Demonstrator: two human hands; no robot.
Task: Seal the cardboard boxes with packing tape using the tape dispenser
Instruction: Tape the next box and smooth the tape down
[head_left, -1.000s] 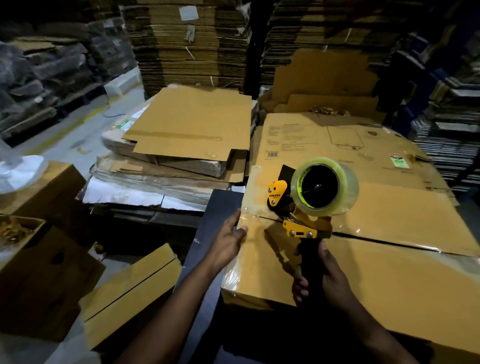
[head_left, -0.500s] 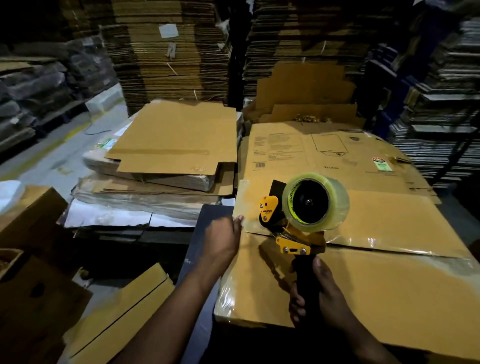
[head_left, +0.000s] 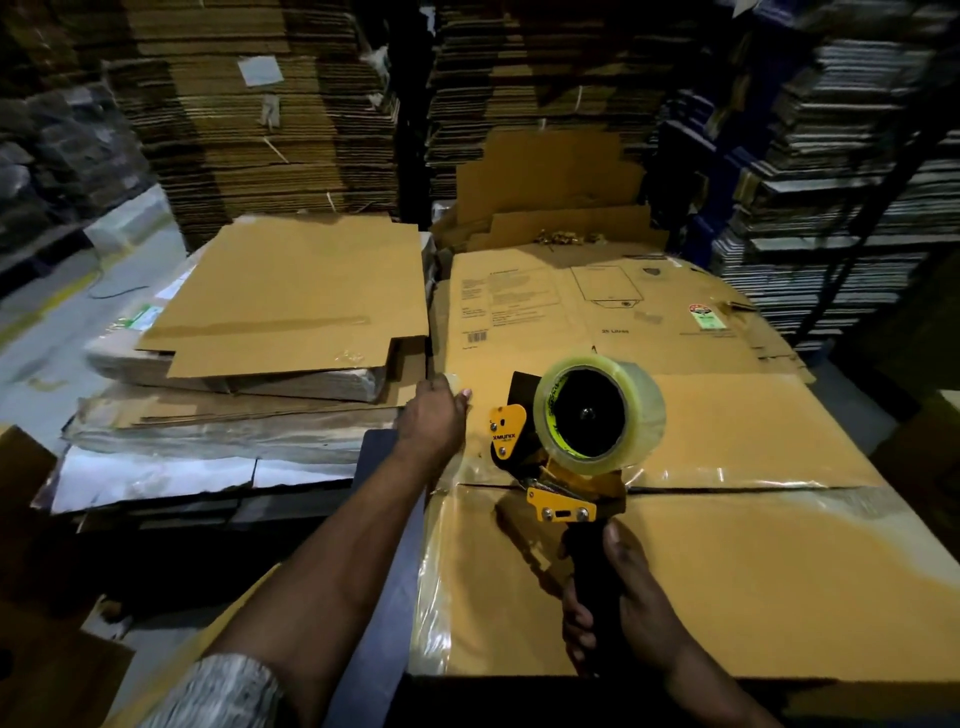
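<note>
Gripping the black handle of the tape dispenser (head_left: 576, 457), the right hand (head_left: 618, 618) is keeping all its fingers curled round it, with the thumb lying along the top of the handle. The dispenser is standing upright on the cardboard box (head_left: 727, 571), and its yellow metal front is touching the seam where the two top flaps are meeting. A big roll of clear tape (head_left: 597, 410) is sitting on the dispenser, turned toward the camera. Shiny clear tape is already lying along this seam to the right of the dispenser and also along the left edge of the box.

The left hand (head_left: 434, 415) is reaching forward to the far left corner of the box top. Its fingers are lying fairly straight and are pressing on the cardboard there; it is holding nothing. A grey patterned sleeve (head_left: 223, 691) is covering the upper part of this arm.

Beyond the box, a flattened carton with printed text (head_left: 571, 306) is lying flat. To the left, another flat cardboard sheet (head_left: 296, 296) is resting on a pile of wrapped bundles (head_left: 218, 415). High stacks of folded cardboard (head_left: 249, 130) are filling the background.
</note>
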